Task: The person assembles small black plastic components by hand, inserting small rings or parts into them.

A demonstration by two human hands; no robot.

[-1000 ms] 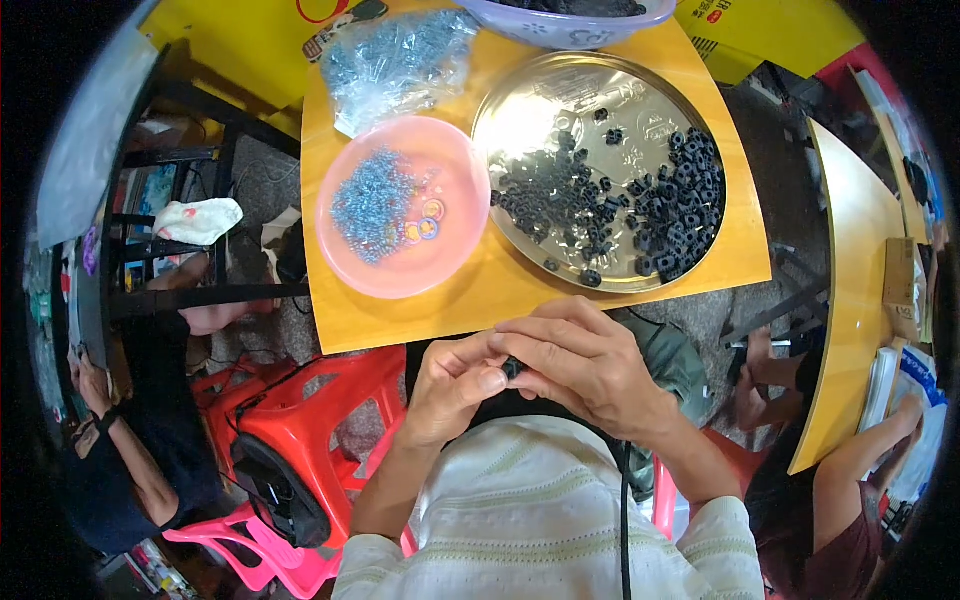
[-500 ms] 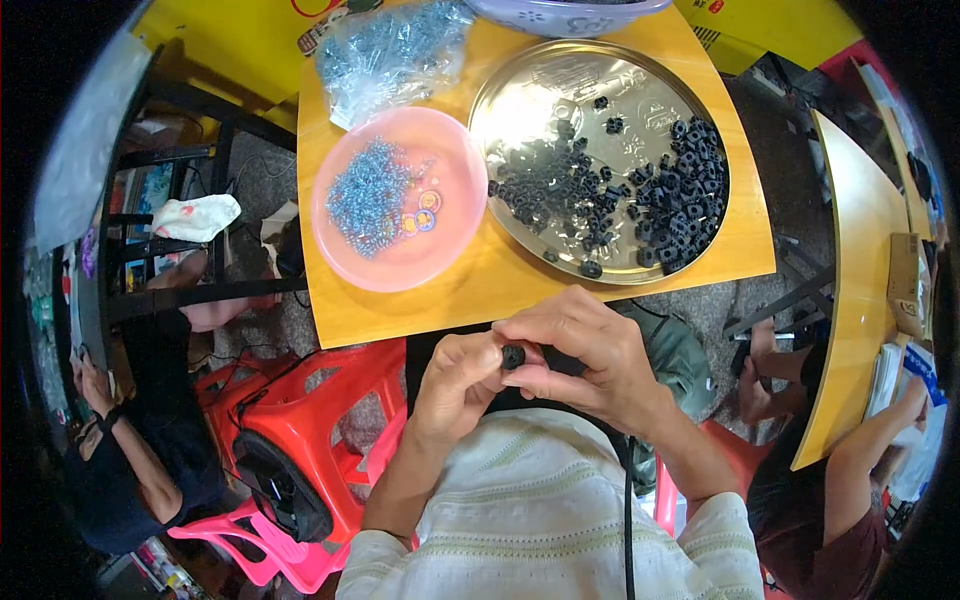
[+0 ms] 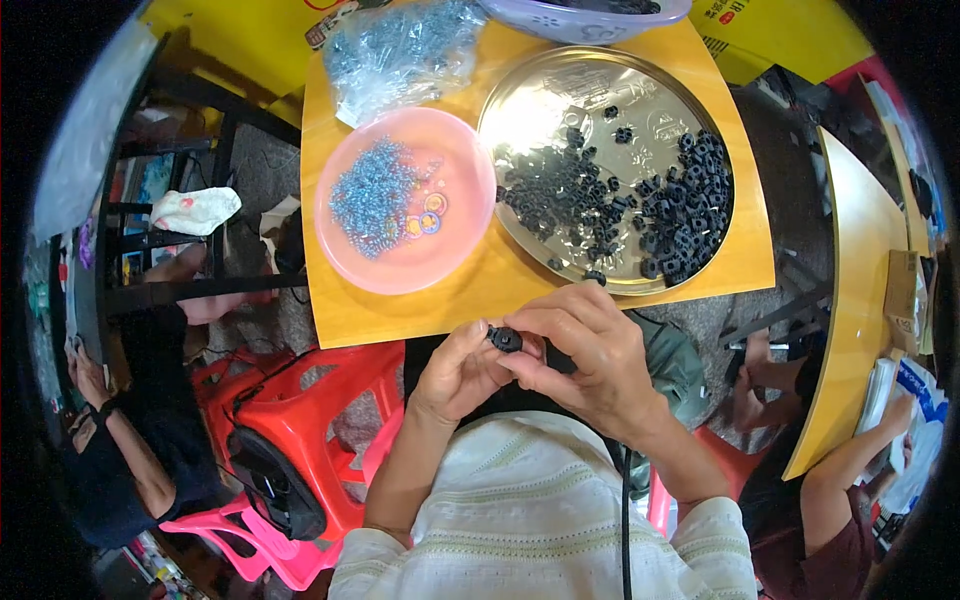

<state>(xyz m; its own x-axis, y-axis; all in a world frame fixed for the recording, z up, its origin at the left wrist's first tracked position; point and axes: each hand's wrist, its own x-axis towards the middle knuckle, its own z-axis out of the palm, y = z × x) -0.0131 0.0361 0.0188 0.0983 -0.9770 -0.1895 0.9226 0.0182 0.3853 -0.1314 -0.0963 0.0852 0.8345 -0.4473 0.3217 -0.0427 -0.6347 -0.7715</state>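
A small round black plastic part [image 3: 505,340] is pinched between my two hands, just off the table's near edge. My left hand [image 3: 460,375] grips it from the left with thumb and fingers. From the right, the thumb and forefinger of my right hand [image 3: 585,345] close on it too. Beyond my hands lies a round gold metal tray [image 3: 600,75] with many black plastic parts [image 3: 685,205] heaped at its right and smaller black pieces [image 3: 575,190] at its left. Beside it is a pink plastic bowl [image 3: 440,270] holding small bluish metal springs [image 3: 375,195] and several round stickers [image 3: 431,221].
A clear bag of springs [image 3: 400,60] lies at the back of the yellow table [image 3: 400,320], near a lilac basin [image 3: 580,22]. Red stools [image 3: 300,430] with a black bag [image 3: 280,485] stand at my left. People sit at both sides; another table [image 3: 860,300] is at right.
The black part has been turned in my fingers so more of its face shows. Both hands shifted slightly upward, and my left fingers have opened a little around it.
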